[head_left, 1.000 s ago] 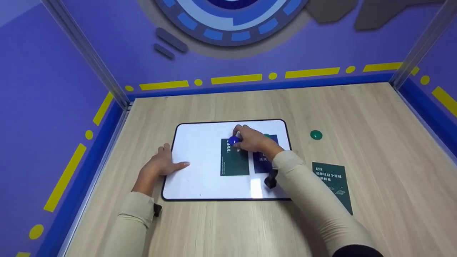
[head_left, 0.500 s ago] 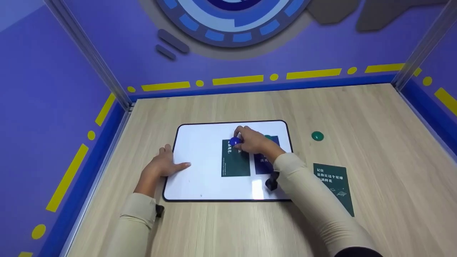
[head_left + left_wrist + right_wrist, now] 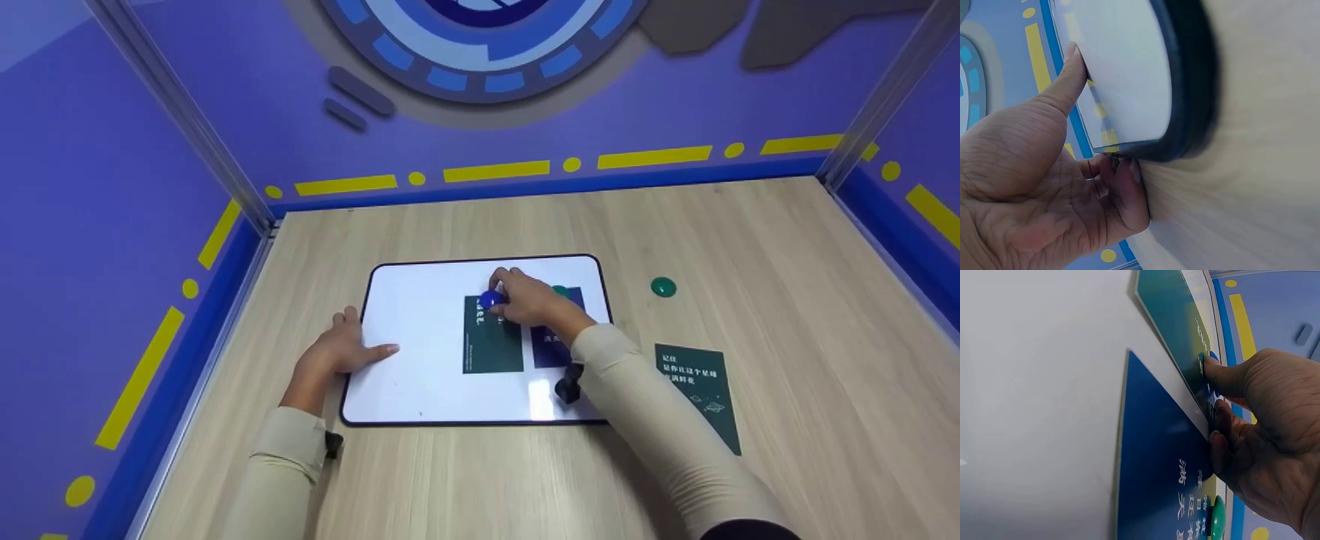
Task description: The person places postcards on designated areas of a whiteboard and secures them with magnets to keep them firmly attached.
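A white magnetic whiteboard (image 3: 420, 322) with a black rim lies flat on the wooden table. My left hand (image 3: 337, 349) grips its left edge, the thumb on the white surface and the fingers curled at the rim in the left wrist view. At the top of a dark green card (image 3: 493, 352), my right hand (image 3: 529, 298) pinches a round blue magnet (image 3: 491, 300) between thumb and fingers. Beside it on the board is a navy card (image 3: 1157, 461) with white writing, partly hidden by my right arm in the head view. A green magnet (image 3: 1218, 517) sits at that card's top.
Right of the board, a loose green magnet (image 3: 663, 286) lies on the table (image 3: 810, 300). Nearer to me is another dark green card (image 3: 701, 375) with white writing, partly covered by my right sleeve. Blue panels (image 3: 240, 75) with yellow marks enclose the back and sides.
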The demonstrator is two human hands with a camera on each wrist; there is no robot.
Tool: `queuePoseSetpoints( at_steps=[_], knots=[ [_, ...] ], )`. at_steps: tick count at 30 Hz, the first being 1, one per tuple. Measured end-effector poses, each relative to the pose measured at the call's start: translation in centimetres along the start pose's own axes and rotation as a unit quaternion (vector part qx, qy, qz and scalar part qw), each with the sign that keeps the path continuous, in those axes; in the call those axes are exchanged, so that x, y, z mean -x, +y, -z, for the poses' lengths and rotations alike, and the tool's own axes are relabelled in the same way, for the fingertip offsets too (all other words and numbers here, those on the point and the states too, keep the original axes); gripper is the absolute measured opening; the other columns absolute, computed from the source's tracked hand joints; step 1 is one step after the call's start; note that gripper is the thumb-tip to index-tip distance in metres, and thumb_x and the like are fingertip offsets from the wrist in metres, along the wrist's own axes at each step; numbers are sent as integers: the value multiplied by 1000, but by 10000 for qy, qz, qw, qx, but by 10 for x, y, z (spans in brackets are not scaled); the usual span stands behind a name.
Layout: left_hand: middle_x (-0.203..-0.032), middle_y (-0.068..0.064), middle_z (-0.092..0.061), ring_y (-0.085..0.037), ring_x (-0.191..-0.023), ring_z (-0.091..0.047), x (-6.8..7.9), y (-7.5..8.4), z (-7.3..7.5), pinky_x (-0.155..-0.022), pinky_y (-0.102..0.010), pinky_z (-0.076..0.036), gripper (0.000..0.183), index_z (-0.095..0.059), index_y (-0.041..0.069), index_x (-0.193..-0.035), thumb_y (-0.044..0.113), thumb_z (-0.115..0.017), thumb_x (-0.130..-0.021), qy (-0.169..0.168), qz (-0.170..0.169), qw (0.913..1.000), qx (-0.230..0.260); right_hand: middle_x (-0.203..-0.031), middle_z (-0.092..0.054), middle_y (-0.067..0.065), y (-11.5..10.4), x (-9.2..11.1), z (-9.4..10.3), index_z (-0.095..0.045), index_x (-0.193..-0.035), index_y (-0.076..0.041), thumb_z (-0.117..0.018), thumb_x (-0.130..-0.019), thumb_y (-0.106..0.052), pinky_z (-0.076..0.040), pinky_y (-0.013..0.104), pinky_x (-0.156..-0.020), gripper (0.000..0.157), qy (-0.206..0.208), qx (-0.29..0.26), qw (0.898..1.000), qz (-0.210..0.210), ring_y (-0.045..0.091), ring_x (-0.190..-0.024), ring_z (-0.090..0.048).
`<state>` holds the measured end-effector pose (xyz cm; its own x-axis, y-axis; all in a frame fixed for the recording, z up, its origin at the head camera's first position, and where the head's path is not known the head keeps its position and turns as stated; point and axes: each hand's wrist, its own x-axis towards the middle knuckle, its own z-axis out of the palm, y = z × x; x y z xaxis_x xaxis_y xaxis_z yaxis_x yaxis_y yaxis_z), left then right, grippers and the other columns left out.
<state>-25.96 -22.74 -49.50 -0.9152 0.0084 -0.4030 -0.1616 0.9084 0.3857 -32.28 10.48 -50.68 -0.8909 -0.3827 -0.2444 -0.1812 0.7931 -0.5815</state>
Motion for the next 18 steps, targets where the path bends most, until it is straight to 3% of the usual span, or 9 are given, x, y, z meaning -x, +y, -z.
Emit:
queuePoseSetpoints(
  at_steps=[18],
  knots=[
    [-168,-42,-18,-59,-152,-36,1,-1,2,-124,-63,-38,122,-1,-13,-166,58,-73,-97,-105,-65,9999,-54,-137,-59,9,-1,-1,-1,-53,-146,-21,-66,-107,-28,-52,53,-115,42,-13,-73,9999,-126,29,-121,-62]
  ],
)
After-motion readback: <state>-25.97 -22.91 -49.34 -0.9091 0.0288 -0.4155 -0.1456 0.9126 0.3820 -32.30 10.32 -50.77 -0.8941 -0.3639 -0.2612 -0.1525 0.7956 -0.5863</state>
